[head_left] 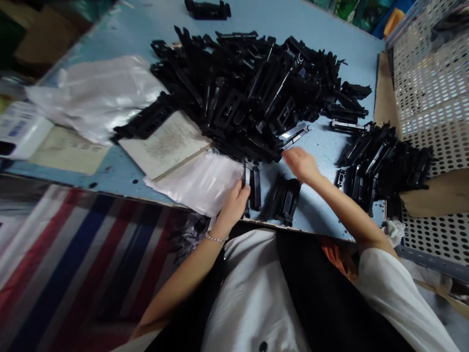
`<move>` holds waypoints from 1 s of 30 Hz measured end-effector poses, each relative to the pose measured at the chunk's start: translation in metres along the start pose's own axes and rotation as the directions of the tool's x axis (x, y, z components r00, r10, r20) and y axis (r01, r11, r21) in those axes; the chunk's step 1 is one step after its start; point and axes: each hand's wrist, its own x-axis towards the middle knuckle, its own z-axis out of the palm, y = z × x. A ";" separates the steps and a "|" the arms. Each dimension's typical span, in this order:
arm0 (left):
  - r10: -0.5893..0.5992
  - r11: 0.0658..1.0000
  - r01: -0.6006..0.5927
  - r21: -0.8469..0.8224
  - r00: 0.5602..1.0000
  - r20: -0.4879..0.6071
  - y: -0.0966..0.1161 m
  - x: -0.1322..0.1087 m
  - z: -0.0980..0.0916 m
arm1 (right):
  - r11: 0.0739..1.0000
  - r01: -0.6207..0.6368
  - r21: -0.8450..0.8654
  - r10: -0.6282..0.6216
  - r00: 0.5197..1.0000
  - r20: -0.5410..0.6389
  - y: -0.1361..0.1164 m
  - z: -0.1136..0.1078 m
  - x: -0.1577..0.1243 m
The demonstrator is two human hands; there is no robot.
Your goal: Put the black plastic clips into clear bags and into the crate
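My left hand (234, 199) is closed at the table's front edge, thumb and fingers gripping a long black plastic part (255, 187) that stands on the tabletop. Curled fingers of my right hand (301, 165) touch the near edge of a large heap of similar black plastic parts (252, 93); what they pinch is hidden. Between and below the two hands lies a small group of black parts (282, 199). Beside my left hand is a white plastic bag (205, 181).
A thin pale board (164, 142) lies partly under the heap. Another white bag (106, 93) is at left, near a yellowish sheet (69, 149). A second pile of black parts (384, 161) sits at right by a perforated metal panel (436, 107). One part (207, 10) lies at the back.
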 end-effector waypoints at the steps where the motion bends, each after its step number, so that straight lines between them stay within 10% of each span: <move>1: 0.009 0.993 -0.009 0.116 1.000 -0.001 -0.004 -0.002 0.003 | 0.993 -0.111 -0.029 0.110 0.992 -0.054 0.016 0.003 0.013; 8: 0.215 0.812 -0.175 0.557 0.977 -0.007 -0.001 -0.018 0.025 | 0.965 -0.176 -0.195 0.177 0.984 -0.014 0.079 -0.009 0.039; 14: 0.295 0.955 -0.294 -0.031 0.955 0.035 0.028 -0.009 0.037 | 0.813 -0.581 -0.035 0.578 0.813 -0.067 0.031 -0.036 -0.022; 17: 0.184 0.862 -0.121 -0.492 0.980 0.082 0.052 0.004 0.064 | 0.904 -0.409 0.127 0.425 0.893 -0.147 -0.025 -0.037 -0.058; 21: -0.007 0.726 0.103 -0.680 0.990 0.143 0.074 0.012 0.068 | 0.910 -0.028 0.414 0.113 0.977 -0.183 -0.061 -0.047 -0.084; 27: 0.009 0.740 0.202 -0.642 0.951 0.309 0.075 -0.006 0.043 | 0.953 -0.040 0.299 0.102 0.976 -0.193 -0.033 -0.057 -0.048; 30: -0.009 0.780 0.174 -0.602 0.964 0.267 0.071 -0.012 0.039 | 0.798 -0.116 0.591 0.195 0.978 -0.071 -0.034 -0.050 -0.029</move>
